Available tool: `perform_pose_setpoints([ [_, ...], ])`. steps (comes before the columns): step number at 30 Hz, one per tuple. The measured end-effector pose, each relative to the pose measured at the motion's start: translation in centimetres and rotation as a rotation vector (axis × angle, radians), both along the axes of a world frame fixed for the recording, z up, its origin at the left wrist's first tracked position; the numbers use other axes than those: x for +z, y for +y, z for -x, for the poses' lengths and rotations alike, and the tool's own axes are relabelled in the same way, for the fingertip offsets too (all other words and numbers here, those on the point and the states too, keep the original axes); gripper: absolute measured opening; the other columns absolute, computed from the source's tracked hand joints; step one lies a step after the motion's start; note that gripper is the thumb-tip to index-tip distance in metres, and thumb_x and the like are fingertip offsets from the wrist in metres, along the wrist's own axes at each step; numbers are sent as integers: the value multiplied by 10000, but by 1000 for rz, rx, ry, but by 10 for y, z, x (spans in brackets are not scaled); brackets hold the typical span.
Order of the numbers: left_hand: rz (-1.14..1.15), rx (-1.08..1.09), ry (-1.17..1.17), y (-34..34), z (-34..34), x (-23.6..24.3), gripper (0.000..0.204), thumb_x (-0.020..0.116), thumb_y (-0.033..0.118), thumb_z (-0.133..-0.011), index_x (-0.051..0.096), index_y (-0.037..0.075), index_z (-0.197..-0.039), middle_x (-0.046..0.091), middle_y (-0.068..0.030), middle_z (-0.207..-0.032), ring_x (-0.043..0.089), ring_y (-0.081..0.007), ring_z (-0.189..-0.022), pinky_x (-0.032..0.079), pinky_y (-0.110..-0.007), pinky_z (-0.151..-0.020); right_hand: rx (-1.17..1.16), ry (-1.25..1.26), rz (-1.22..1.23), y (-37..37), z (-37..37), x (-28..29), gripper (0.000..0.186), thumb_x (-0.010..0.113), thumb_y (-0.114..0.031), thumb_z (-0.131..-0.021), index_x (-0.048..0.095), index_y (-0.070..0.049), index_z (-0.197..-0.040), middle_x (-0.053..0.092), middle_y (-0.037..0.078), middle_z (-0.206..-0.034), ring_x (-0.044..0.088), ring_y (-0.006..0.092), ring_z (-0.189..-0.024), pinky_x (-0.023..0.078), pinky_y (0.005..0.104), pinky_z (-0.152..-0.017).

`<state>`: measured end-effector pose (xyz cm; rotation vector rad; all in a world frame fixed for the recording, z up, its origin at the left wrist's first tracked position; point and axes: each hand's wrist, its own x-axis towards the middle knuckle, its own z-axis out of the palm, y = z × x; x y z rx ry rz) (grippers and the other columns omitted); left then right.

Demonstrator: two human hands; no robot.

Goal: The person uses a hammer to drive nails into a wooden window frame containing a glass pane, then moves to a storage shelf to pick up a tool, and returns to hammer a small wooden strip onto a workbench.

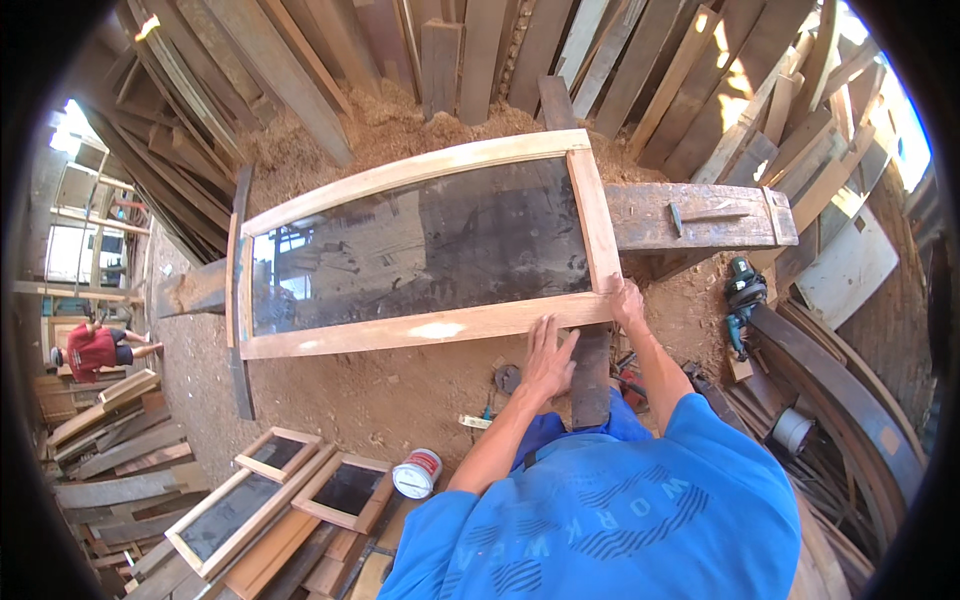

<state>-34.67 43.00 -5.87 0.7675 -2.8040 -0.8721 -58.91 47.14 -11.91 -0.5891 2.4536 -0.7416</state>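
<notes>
A large glazed wooden window frame (430,331) lies flat in front of me, its dark glass pane (480,235) smudged and reflecting light. My left hand (548,358) rests its spread fingertips on the near rail, close to the right end. At the near right corner, my right hand (627,304) has its bent fingers gripping the frame's edge. Beneath the frame, a dark wooden crossbar (591,375) runs toward my body, and another bar (244,390) sticks out under the left end.
A hammer (708,212) lies on the wooden bench beam (660,200) at right. Further right sits a green power tool (741,300). Smaller glazed frames (215,520) and a white-and-red tub (417,473) stand lower left. Planks (480,60) lean behind. A person in red (92,352) is far left.
</notes>
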Motion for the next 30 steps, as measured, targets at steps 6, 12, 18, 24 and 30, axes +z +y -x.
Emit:
perform_pose_setpoints([
  [6, -147, 230, -347, 33, -173, -37, 593, 716, 296, -807, 582, 113, -1355, 335, -301, -1523, 320, -473, -1404, 283, -568, -1151, -57, -22, -54, -1, -21, 21, 609, 398, -527, -1014, 588, 27, -1183, 625, 342, -1163, 575, 526, -1125, 452, 555, -958],
  [12, -575, 481, -714, 48, -336, -112, 438, 603, 405, -863, 704, 103, -1164, 691, -190, -1174, 582, -378, -1196, 431, -465, -1040, 126, 86, 86, 24, 30, -68, 605, 548, -547, -965, 610, 41, -1098, 687, 258, -1065, 673, 412, -946, 523, 489, -810],
  [18, -709, 862, -571, 88, -371, -138, 441, 542, 419, -884, 731, 32, -980, 728, -195, -1005, 686, -370, -996, 522, -454, -859, -123, -369, 219, 19, 14, -76, 430, 515, -303, -989, 624, 73, -1165, 679, 216, -1101, 646, 280, -1030, 501, 411, -889],
  [24, -1023, 748, -532, 32, -230, -73, 449, 585, 395, -923, 689, 17, -1143, 711, -227, -1065, 692, -301, -1022, 524, -413, -880, -150, -579, 117, 39, 53, -92, 459, 482, -359, -997, 464, -102, -1376, 493, 119, -1379, 510, 340, -1240, 461, 610, -948],
  [30, -924, 842, -60, 17, -179, -124, 562, 610, 391, -950, 556, -4, -1347, 667, -227, -1232, 651, -340, -1135, 507, -410, -964, -131, -680, 231, 35, 47, -88, 440, 482, -313, -970, 488, -93, -1351, 542, 115, -1315, 548, 342, -1182, 458, 601, -923],
])
